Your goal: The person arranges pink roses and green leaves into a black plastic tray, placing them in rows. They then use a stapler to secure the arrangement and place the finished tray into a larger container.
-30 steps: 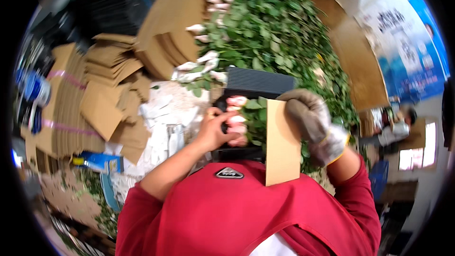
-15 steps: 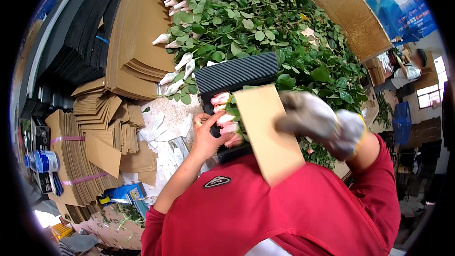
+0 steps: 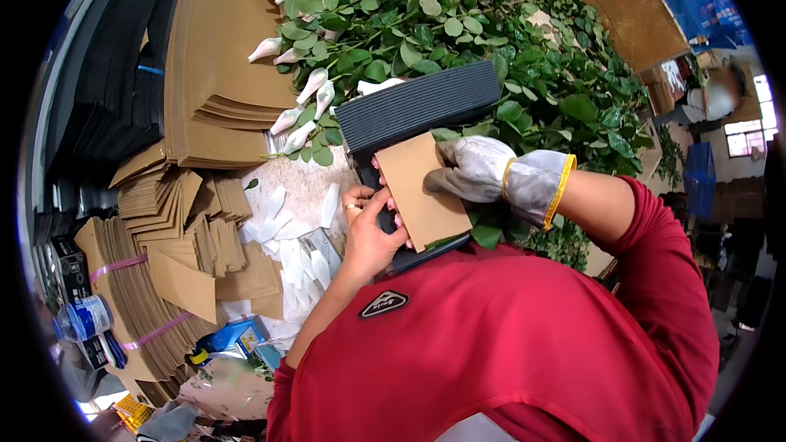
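My bare left hand (image 3: 370,229), with a ring on one finger, has its thumb and forefinger apart against pink roses (image 3: 391,211) in a black ridged stand (image 3: 422,106). Most of the rose heads are hidden under a tan cardboard piece (image 3: 422,192), which lies over them at a slant. In a grey-white work glove with a yellow-edged cuff, my right hand (image 3: 483,172) grips the cardboard's right side, thumb on its upper face. That hand's other fingers are partly hidden.
A heap of leafy rose stems (image 3: 458,16) spreads behind the stand, with white-sleeved buds (image 3: 315,86) on its left. White sleeves (image 3: 303,258) lie left of my hands. Stacked cardboard (image 3: 221,65) and a bottle (image 3: 84,317) are further left. A person (image 3: 712,102) is far right.
My right hand has brought the cardboard left and down over the roses, covering most of them. The left hand stays beside the rose heads.
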Available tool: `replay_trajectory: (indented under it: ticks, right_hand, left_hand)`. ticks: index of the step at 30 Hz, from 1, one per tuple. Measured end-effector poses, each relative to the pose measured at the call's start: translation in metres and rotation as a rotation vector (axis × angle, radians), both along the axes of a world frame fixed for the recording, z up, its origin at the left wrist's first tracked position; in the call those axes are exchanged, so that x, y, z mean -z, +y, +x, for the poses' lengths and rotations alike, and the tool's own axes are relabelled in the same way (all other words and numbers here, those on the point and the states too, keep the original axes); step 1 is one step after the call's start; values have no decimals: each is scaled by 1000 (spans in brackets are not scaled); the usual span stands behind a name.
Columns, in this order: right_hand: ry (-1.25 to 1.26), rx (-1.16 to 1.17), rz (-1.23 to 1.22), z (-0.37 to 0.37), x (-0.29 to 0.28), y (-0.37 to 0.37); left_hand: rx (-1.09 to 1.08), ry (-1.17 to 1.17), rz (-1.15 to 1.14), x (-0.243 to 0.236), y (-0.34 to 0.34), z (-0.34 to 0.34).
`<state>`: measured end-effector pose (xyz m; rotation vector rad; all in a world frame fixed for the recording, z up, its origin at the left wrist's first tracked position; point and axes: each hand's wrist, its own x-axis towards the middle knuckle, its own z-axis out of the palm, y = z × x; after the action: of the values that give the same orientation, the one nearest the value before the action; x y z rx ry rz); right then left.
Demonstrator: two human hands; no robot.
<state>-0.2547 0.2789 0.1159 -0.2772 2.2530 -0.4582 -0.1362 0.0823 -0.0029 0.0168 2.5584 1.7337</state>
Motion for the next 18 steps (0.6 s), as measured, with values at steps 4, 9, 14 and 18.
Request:
replay_trajectory:
  ticks: [4,9,14,18]
  right_hand:
    - [24,-43,97,-4,2,1]
    - [119,57,8,7,8,1]
    - [397,-732,345,-12,-35,-9]
    - [1203,-625,-201,-56,-56,2]
  left_hand:
    - [-212,-15,207,-4,-55,13]
    - [354,429,-196,-97,-20,-20]
    - [556,311,-602,-82,12,-26]
    - [554,273,-633,-81,24,-25]
